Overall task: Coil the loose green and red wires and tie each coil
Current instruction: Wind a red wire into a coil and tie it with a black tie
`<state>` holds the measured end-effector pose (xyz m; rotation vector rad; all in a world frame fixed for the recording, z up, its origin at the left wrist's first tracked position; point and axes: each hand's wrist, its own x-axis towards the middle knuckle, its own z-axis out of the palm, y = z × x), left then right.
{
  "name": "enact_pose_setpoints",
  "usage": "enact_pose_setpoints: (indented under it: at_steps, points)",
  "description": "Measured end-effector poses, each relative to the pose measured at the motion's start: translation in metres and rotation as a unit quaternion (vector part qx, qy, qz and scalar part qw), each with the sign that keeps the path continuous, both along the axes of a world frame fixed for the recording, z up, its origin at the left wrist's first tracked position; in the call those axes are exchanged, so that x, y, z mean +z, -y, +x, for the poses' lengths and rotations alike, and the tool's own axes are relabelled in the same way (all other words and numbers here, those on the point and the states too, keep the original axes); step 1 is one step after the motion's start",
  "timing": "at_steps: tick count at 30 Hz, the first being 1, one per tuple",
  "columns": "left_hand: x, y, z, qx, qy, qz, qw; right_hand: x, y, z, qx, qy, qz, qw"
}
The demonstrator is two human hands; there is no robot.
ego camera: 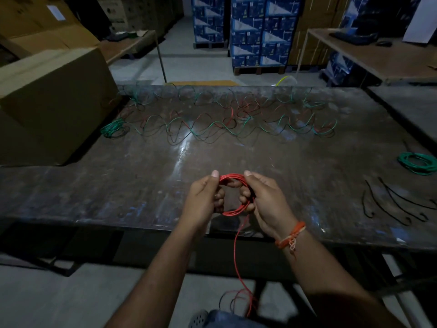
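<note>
A coil of red wire hangs between my two hands above the near edge of the dark table. My left hand grips the coil's left side, my right hand grips its right side. A loose red tail drops from the coil past the table edge toward the floor. Loose green and red wires lie tangled across the far half of the table. One green coil rests at the right edge, and a smaller green bundle lies at the far left.
Several black ties lie on the table at the right. A large cardboard box stands on the table's left end. Stacked blue boxes and another table stand behind.
</note>
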<state>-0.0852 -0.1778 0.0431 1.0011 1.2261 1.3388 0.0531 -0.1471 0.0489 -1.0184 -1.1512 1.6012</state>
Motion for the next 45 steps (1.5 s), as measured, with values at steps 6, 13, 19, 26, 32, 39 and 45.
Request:
enact_pose_setpoints:
  at_steps: [6, 13, 19, 26, 32, 39, 45]
  points:
    - [0.002, -0.002, 0.0, -0.022, 0.029, 0.012, 0.999, 0.0, -0.005, 0.0, -0.036, -0.005, -0.005, 0.999]
    - [0.006, -0.001, -0.002, -0.121, 0.167, 0.036, 0.978, 0.007, -0.012, 0.001, -0.103, -0.05, 0.006, 0.993]
    - [0.007, -0.002, -0.001, -0.168, 0.21, 0.037, 0.962, 0.008, -0.012, 0.002, -0.124, -0.055, 0.062, 0.989]
    - [0.014, -0.005, 0.004, -0.149, 0.383, -0.018, 0.911, 0.008, -0.009, -0.005, -0.118, -0.051, 0.121, 0.984]
    - [0.019, -0.003, 0.004, -0.154, 0.416, -0.023, 0.896, 0.011, -0.007, -0.001, -0.103, -0.02, 0.169, 0.98]
    - [0.021, -0.001, 0.006, -0.122, 0.404, -0.046, 0.906, 0.0, -0.005, 0.006, -0.079, -0.002, 0.175, 0.981]
    - [0.022, 0.0, 0.006, -0.102, 0.387, -0.051, 0.915, -0.005, -0.001, 0.012, -0.062, 0.03, 0.194, 0.978]
